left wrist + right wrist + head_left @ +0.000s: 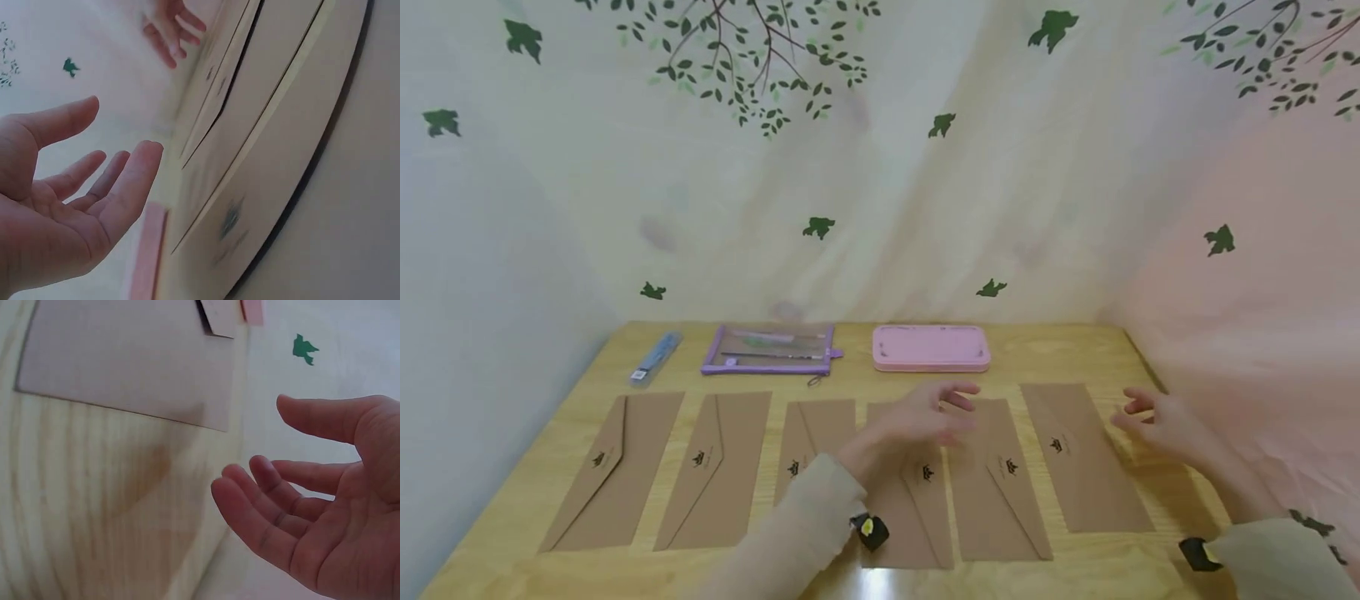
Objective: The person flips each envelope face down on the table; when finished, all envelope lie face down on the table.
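Several brown envelopes lie in a row across the table, each with a small black crown print. My left hand (928,412) hovers above the fourth envelope (917,508) and the fifth envelope (1000,483), fingers loosely bent and nothing in them. Over the right edge of the rightmost envelope (1086,458) is my right hand (1165,425), also holding nothing, its fingers relaxed in the right wrist view. Further left lie the first envelope (617,471), the second envelope (715,471) and the third envelope (820,425), which is partly hidden by my left sleeve.
Along the back of the wooden table (1045,350) are a blue slim pack (656,358), a clear pouch with purple edging (767,348) holding pens, and a pink pencil case (931,347). A leaf-and-bird patterned curtain (880,183) hangs behind.
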{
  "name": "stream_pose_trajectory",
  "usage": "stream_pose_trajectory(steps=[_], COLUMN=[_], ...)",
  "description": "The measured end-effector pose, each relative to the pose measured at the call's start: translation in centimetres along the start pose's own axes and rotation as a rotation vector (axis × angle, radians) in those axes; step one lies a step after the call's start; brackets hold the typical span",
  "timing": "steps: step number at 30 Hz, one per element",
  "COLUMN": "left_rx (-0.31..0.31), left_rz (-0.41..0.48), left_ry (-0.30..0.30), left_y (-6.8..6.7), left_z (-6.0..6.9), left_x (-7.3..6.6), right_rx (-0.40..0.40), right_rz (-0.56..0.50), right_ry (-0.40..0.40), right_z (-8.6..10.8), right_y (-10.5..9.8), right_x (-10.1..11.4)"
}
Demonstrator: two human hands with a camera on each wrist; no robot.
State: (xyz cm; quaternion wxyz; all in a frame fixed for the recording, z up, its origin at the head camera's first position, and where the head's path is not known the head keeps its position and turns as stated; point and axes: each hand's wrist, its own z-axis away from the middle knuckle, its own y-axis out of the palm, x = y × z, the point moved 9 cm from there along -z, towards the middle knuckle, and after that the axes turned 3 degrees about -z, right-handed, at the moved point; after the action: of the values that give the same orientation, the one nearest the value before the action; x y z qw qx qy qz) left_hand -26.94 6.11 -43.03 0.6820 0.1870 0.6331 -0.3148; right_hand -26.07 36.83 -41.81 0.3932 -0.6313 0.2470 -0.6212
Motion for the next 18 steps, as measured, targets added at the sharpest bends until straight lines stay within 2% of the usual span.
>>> stream_pose_trajectory(steps=[2, 6, 10, 13, 18], left_rx=[0.000, -0.020, -0.035, -0.027, -0.002], left_rz=[0.042, 0.156, 0.319, 0.408, 0.451], left_ry=[-0.032, -0.094, -0.124, -0.138, -0.167], left_y=[1.4, 3.7, 5.4, 6.4, 7.1], left_z=[-0.6, -1.4, -2.2, -2.7, -2.9], left_x=[0.6, 1.4, 1.8, 2.1, 2.7], right_rx=[0.035, 0.087, 0.089, 0.077, 0.107], right_rz=[-0.045, -0.202, -0.244, -0.230, -0.302], right_ry=[0.029, 0.047, 0.039, 0.047, 0.096], right_z=[-0.1, -0.4, -0.6, -0.6, -0.4], right_y=[0.8, 2.1, 2.8, 3.0, 3.4], right_x=[-0.7, -1.6, -1.9, -2.0, -1.9])
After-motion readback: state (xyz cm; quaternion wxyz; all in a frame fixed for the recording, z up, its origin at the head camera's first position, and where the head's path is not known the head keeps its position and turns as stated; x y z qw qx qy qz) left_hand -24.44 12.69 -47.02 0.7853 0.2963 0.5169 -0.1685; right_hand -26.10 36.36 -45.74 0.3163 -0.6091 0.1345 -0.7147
